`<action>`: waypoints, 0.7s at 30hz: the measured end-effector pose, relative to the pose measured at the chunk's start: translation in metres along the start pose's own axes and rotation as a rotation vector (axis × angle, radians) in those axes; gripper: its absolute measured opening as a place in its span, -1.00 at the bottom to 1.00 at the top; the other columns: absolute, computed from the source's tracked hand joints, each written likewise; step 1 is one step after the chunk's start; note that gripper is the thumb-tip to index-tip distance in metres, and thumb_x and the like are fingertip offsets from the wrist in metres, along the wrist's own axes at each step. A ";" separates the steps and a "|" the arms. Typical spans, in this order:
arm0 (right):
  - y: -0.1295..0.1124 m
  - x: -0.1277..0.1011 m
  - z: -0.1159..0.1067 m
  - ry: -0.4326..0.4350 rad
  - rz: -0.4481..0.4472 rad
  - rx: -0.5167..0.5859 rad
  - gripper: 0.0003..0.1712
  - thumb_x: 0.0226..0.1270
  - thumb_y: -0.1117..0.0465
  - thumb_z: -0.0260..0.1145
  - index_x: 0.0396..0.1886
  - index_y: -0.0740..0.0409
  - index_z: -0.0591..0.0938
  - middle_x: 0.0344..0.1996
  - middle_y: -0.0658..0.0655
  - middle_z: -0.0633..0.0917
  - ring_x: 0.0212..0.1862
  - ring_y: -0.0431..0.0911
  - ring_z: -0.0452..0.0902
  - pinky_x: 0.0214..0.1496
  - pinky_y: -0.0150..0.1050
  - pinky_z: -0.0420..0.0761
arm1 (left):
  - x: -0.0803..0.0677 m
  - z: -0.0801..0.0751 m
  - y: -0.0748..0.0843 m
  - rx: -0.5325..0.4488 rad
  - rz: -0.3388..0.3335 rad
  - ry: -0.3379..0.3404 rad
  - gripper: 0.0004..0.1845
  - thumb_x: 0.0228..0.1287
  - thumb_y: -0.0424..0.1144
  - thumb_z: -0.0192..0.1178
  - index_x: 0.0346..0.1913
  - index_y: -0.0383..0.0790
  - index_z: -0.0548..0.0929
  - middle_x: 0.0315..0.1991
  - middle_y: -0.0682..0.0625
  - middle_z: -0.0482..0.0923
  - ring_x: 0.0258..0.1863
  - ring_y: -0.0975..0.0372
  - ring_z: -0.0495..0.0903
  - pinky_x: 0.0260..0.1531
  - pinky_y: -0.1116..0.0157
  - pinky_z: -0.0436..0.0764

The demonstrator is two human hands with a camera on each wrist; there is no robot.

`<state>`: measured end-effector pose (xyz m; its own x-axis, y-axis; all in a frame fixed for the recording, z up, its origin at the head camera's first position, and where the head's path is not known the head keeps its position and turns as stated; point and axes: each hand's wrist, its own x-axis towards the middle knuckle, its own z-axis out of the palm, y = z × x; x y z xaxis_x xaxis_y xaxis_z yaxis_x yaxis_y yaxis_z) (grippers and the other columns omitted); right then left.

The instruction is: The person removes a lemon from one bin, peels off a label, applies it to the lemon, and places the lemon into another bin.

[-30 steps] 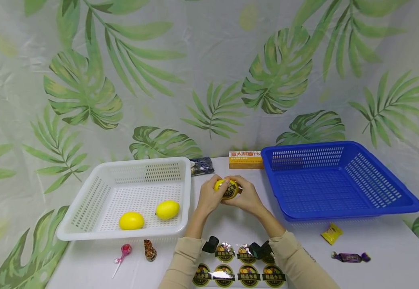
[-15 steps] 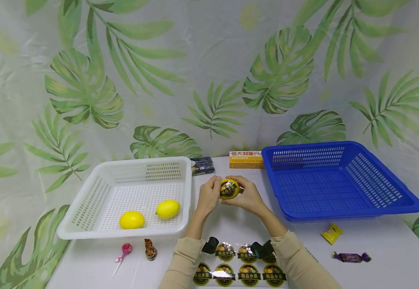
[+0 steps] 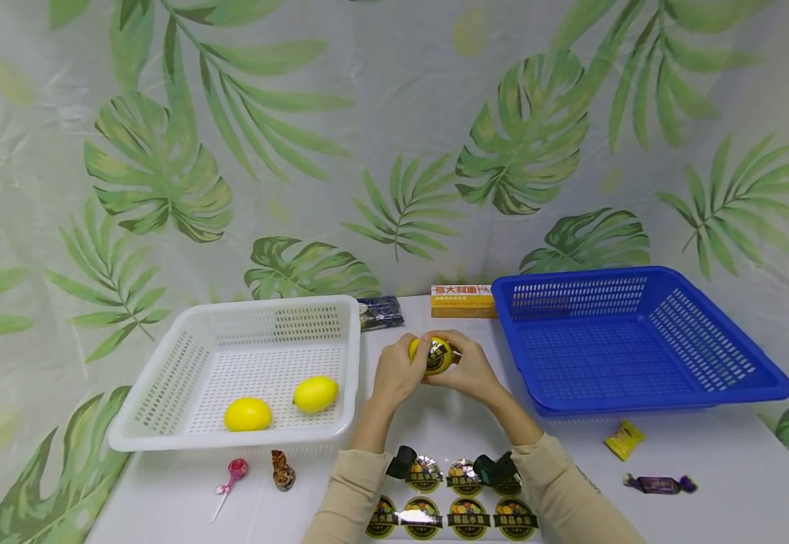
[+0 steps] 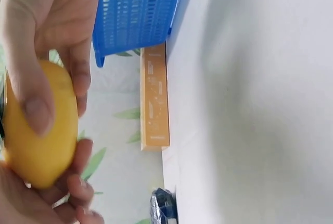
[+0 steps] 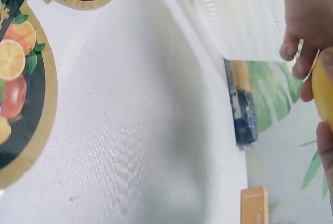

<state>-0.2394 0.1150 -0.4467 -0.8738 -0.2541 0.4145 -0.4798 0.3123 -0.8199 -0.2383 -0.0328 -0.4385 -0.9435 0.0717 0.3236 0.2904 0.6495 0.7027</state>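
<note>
A yellow lemon (image 3: 414, 348) is held up between both hands above the middle of the table. A round black-and-gold sticker (image 3: 440, 356) lies on its near face. My left hand (image 3: 397, 372) grips the lemon's left side, its thumb lying across the face and covering part of the sticker. From the other side, my right hand (image 3: 474, 372) holds the lemon with curled fingers. In the left wrist view the lemon (image 4: 57, 146) shows its plain underside, with a thumb pressed on it. Below the hands lies a sheet of matching round stickers (image 3: 468, 520).
The white basket (image 3: 231, 443) at left holds two lemons (image 3: 248, 415). A blue basket (image 3: 632, 404) stands at right. Behind are an orange box (image 3: 462, 306) and a dark packet (image 3: 381, 313). Near the front lie a lollipop (image 3: 236, 470) and wrapped candies (image 3: 624, 440).
Half a second ago my left thumb was off the sticker at the lemon's left edge; now it lies across the face again. The lemon has shifted slightly. Baskets and candies stay put.
</note>
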 end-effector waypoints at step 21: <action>0.006 -0.006 0.002 -0.027 -0.048 -0.056 -0.27 -0.26 0.36 0.59 0.05 0.36 0.55 -0.06 0.27 0.62 -0.04 0.13 0.55 -0.09 -0.11 0.60 | -0.004 0.002 0.000 0.108 -0.040 -0.074 -0.44 -0.01 0.39 0.10 -0.43 -0.11 0.50 -0.65 0.02 0.43 -0.68 0.22 0.38 -0.70 0.35 0.33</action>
<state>-0.2369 0.1165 -0.4553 -0.8479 -0.2941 0.4412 -0.5250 0.3495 -0.7760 -0.2348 -0.0317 -0.4413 -0.9644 0.0972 0.2458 0.2369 0.7303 0.6407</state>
